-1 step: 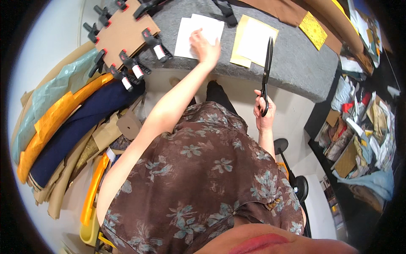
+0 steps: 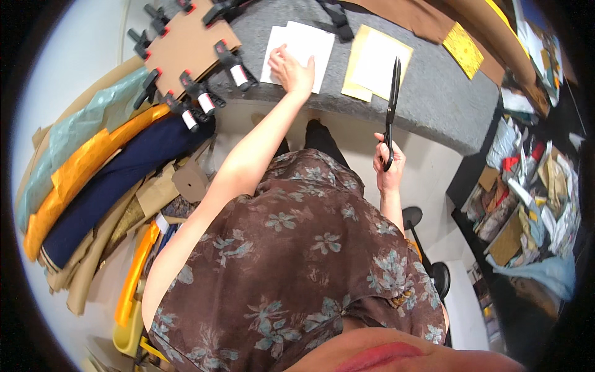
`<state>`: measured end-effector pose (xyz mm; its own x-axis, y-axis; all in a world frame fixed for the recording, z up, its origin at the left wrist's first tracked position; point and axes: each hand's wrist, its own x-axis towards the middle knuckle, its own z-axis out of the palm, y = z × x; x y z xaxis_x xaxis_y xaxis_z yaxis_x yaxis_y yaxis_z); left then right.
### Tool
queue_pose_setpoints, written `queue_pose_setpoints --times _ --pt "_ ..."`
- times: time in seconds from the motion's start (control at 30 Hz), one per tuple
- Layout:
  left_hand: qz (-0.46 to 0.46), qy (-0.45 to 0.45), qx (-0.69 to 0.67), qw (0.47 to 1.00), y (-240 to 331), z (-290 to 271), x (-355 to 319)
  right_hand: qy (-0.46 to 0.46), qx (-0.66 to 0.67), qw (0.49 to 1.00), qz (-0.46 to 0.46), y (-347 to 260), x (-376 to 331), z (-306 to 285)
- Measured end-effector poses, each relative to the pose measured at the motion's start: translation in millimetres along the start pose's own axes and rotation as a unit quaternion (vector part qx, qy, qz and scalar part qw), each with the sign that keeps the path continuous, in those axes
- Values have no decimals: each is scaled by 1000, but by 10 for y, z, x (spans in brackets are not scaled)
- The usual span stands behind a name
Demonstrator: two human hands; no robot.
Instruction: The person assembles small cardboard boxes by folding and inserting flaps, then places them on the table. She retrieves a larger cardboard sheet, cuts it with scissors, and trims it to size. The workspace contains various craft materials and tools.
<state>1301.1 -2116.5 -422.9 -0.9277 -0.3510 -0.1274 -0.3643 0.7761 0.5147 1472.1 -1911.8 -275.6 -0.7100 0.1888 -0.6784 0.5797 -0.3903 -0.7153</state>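
Observation:
My left hand (image 2: 292,73) lies with fingers spread on white sheets (image 2: 304,43) at the front of a grey, stone-like worktop (image 2: 434,105). The sheets overlap, and my palm hides part of them. My right hand (image 2: 389,167) grips the handles of long black scissors (image 2: 393,102). The scissors point away from me, and their blades look closed. Their tips overlap the right edge of a white sheet (image 2: 377,59), which lies on a pale yellow sheet (image 2: 356,90) just right of the first sheets.
Brown boards (image 2: 189,49) ringed by black spring clamps (image 2: 232,65) sit far left. Rolls of material (image 2: 105,186) lean below them. A yellow patterned piece (image 2: 463,51) lies far right, near brown material (image 2: 403,22). Scraps (image 2: 520,192) fill a dark-edged container on the right.
My left hand has slid a little left across the white sheets. The whole view has shifted slightly. My right hand keeps the scissors in nearly the same place.

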Motion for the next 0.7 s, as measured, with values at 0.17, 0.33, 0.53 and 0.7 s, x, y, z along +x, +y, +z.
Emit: queue_pose_setpoints --times 0.17,0.33,0.53,0.7 --pt "-76 -70 119 987 -458 -167 152 6 -152 987 -51 194 261 219" --pt "-110 -130 55 984 -211 -326 175 -7 -154 979 -136 99 457 649" --pt "-77 -71 -293 951 -39 -526 -175 4 -261 934 -244 -49 900 731" --pt "-13 15 -463 886 90 -1898 -651 -80 -170 926 -328 -344 867 1022"
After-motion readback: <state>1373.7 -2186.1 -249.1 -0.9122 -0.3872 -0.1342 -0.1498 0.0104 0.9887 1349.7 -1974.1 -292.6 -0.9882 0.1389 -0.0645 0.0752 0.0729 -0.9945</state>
